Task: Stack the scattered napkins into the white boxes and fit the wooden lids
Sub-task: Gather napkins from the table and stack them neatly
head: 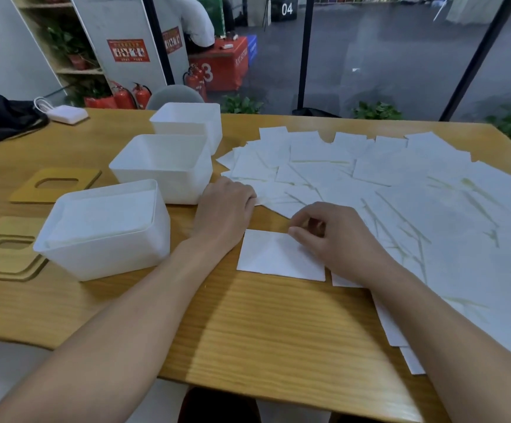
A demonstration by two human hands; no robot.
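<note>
1. We are looking down at a wooden bench [278,331] carrying a wide spread of scattered napkins [401,193], white and overlapping, on its right half.
2. Three white boxes [162,166] are standing in a row at left, with wooden lids [3,254] lying flat beside them.
3. We are seeing the left hand [225,209] reaching forward, fingers curled onto the spread's near edge; whether it is gripping, we cannot tell.
4. The right hand [324,236] is pinching the top edge of a single napkin [272,257] lying flat and apart.
</note>
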